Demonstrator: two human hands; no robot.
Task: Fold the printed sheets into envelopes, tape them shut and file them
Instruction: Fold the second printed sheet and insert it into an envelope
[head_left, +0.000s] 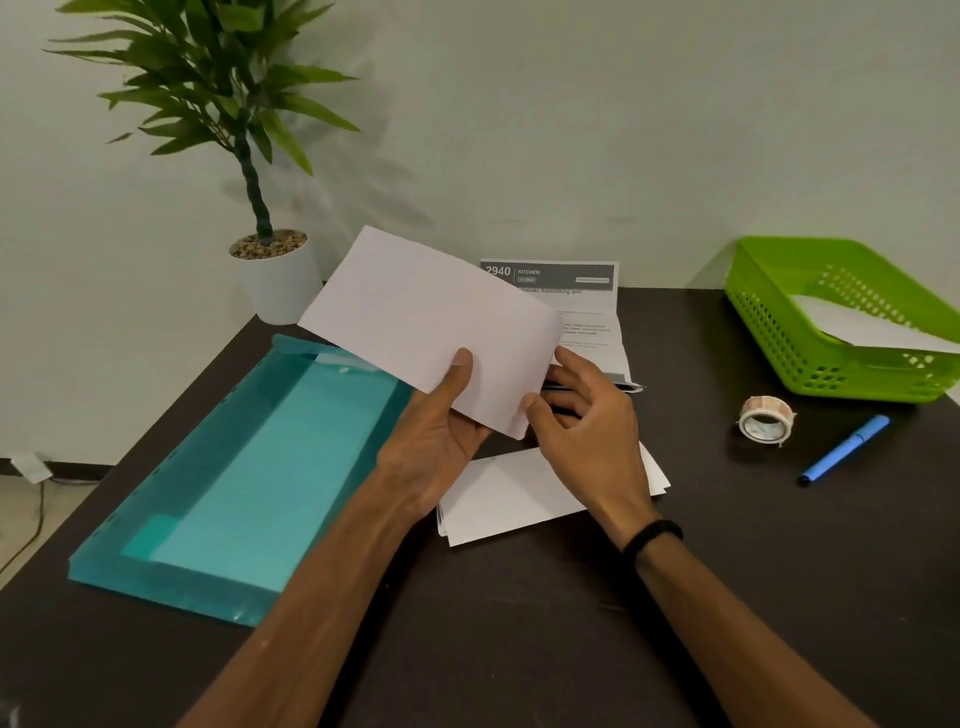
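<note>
Above the dark table (519, 623), between the teal plastic folder (234, 467) on the left and the printed sheet (582, 312) propped further back, a folded white sheet (431, 322) is being held in the air, tilted up to the left. It is looking light, thin and floppy, so it is likely creasing easily; gripping it at the near lower edge, where it is doubled, seems safest. The left hand (436, 436) is pinching that edge, thumb on top and fingers curled beneath. The right hand (582, 421) is reaching in at the lower right corner, fingers loosely bent and touching the edge, not clamping it. Further right, the tape roll (766, 423), blue pen (844, 449) and green basket (831, 322) are lying well apart.
</note>
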